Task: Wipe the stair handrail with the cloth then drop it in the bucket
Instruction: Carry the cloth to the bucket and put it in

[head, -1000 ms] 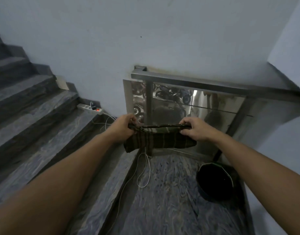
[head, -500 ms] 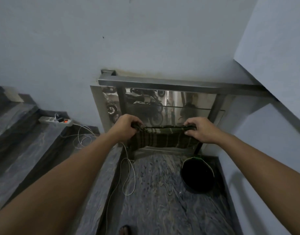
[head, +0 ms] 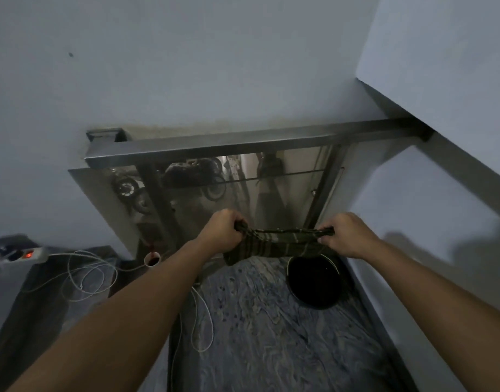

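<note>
View has swung right since the earlier frame; striped cloth (head: 274, 244) now hangs near the black bucket (head: 313, 281), nearly above its rim. Left hand (head: 223, 233) and right hand (head: 346, 234) each grasp a bunched end, cloth taut between them. Steel handrail (head: 243, 144) above, untouched. Judgement: wiping either finished or skipped, cannot tell; the drop remains.

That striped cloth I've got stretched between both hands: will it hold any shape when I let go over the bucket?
Probably not. The cloth sags below its taut top edge between the left hand and right hand, so it looks floppy and light. Released, it would likely crumple and fall. It hangs near the bucket, though only partly over it.
</note>
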Action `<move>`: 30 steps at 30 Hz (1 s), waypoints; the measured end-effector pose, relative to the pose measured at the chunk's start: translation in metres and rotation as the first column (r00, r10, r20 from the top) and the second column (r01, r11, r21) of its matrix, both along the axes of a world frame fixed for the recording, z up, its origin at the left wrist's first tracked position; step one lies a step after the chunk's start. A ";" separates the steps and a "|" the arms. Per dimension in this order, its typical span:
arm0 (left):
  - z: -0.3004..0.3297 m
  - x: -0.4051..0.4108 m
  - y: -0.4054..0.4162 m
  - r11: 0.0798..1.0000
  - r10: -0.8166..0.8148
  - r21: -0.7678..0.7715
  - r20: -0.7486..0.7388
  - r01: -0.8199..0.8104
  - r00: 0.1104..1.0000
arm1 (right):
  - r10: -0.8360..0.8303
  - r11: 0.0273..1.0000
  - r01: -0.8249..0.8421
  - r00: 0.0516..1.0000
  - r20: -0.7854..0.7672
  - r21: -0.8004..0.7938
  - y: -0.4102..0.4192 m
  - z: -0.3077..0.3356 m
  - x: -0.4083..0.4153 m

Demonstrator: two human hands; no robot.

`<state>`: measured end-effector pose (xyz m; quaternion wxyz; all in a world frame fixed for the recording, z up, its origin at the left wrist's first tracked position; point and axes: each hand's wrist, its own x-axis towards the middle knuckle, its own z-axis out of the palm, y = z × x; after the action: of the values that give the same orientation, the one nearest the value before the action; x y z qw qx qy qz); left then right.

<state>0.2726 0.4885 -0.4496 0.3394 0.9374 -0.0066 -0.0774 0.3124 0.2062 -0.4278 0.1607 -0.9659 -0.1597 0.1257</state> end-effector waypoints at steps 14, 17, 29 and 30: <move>-0.179 0.130 -0.110 0.948 -0.206 0.215 -0.150 0.235 0.967 | -0.153 0.987 0.146 0.979 -0.137 -0.060 -0.100 -0.190 0.085; -0.236 0.156 -0.134 0.929 -0.292 0.199 -0.124 0.312 0.948 | -0.155 0.987 0.149 0.982 -0.110 -0.065 -0.125 -0.251 0.106; -0.460 0.238 -0.203 0.941 -0.296 0.114 -0.182 0.319 0.938 | -0.242 0.970 0.240 0.960 -0.138 -0.030 -0.195 -0.457 0.162; -0.477 0.243 -0.206 0.941 -0.295 0.117 -0.183 0.318 0.938 | -0.257 0.966 0.255 0.955 -0.146 -0.030 -0.199 -0.474 0.165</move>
<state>0.5155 0.2821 -0.9263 0.2536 0.9375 -0.1193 -0.2062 0.4772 0.0076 -0.9019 0.1819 -0.9672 -0.0202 0.1763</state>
